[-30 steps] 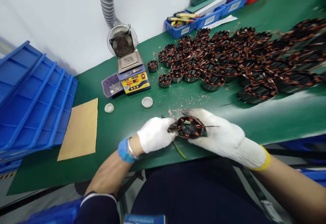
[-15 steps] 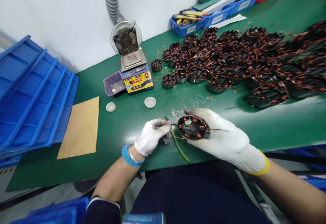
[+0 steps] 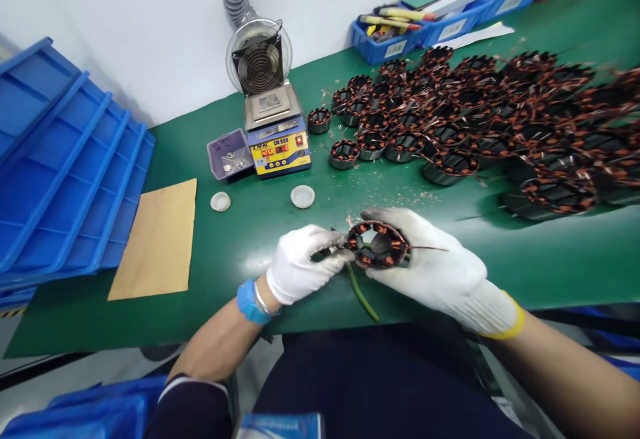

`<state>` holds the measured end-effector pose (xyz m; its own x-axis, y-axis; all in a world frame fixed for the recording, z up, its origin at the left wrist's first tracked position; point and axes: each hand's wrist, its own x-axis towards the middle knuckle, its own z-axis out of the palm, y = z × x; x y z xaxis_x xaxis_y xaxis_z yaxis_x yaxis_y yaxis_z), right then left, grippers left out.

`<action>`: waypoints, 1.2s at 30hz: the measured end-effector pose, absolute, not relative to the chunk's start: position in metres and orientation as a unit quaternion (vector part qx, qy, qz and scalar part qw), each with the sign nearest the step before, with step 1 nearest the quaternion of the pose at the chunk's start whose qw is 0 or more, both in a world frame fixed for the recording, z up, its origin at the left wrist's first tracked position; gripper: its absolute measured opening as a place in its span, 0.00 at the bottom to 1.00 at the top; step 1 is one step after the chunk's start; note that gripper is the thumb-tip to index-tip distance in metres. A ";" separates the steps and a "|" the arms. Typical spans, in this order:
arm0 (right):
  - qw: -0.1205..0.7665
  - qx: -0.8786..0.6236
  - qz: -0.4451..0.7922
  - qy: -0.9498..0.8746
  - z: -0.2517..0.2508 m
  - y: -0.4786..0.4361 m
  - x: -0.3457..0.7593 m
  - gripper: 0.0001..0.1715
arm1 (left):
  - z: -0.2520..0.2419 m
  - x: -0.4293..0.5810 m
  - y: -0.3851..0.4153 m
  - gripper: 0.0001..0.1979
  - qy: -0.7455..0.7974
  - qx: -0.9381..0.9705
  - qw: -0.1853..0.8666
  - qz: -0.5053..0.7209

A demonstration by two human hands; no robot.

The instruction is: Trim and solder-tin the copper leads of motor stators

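Note:
My right hand [image 3: 430, 259], in a white glove with a yellow cuff, grips a motor stator [image 3: 379, 244], a black ring wound with copper coils. One thin wire sticks out over that glove to the right. At the stator's left rim, the gloved fingers of my left hand [image 3: 307, 262] are pinched together on its copper wire ends; the fingertips partly hide them. Below the stator, the curved green handle of a tool [image 3: 364, 296], seemingly pliers or cutters, lies on the green table [image 3: 240, 246]; its head is hidden by my left hand and the stator.
Many more wound stators [image 3: 450, 166] crowd the right side, with copper scraps [image 3: 410, 196] before them. A yellow-blue solder pot [image 3: 280, 149], a purple tray [image 3: 230, 152], two white lids [image 3: 303, 196], brown cardboard [image 3: 155, 239], stacked blue bins [image 3: 65, 179] and a blue tool box [image 3: 385, 42] stand around.
My left hand has moved right, its fingertips now right against the stator's left rim. My right hand keeps its hold on the stator. The camera view has shifted slightly.

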<state>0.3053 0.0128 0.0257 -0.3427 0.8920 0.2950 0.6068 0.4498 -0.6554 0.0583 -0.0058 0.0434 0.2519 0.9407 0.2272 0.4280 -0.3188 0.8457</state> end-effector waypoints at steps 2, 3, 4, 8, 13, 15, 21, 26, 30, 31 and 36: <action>0.301 -0.486 0.232 -0.787 0.030 0.018 0.301 0.39 | 0.039 0.050 -0.002 0.16 0.472 0.713 0.327 0.403; 0.296 -0.495 0.234 -0.782 0.033 0.023 0.298 0.39 | 0.036 0.045 0.000 0.21 0.475 0.708 0.323 0.412; 0.289 -0.510 0.234 -0.776 0.037 0.029 0.295 0.40 | 0.032 0.040 0.003 0.29 0.482 0.701 0.317 0.420; 0.230 -0.579 0.208 -0.754 0.050 0.070 0.273 0.43 | 0.011 0.015 0.020 0.49 0.559 0.622 0.318 0.447; 0.164 -0.553 0.172 -0.799 0.049 0.129 0.243 0.44 | -0.013 -0.001 0.041 0.37 0.624 0.469 0.378 0.497; 0.117 -0.540 0.154 -0.819 0.048 0.144 0.233 0.45 | -0.017 -0.003 0.046 0.36 0.629 0.431 0.391 0.516; 0.007 -0.526 0.114 -0.843 0.054 0.154 0.216 0.44 | -0.016 -0.005 0.048 0.34 0.621 0.419 0.408 0.521; 0.004 -0.528 0.108 -0.842 0.061 0.151 0.215 0.44 | -0.017 -0.006 0.048 0.31 0.623 0.427 0.413 0.509; 0.058 -0.547 0.104 -0.829 0.076 0.144 0.224 0.48 | -0.018 -0.006 0.049 0.30 0.621 0.430 0.411 0.510; 0.065 -0.543 0.091 -0.832 0.081 0.142 0.226 0.49 | -0.018 -0.006 0.049 0.30 0.620 0.430 0.412 0.511; 0.005 -0.419 -0.045 -0.907 0.096 0.133 0.221 0.24 | -0.017 -0.006 0.051 0.28 0.613 0.423 0.416 0.521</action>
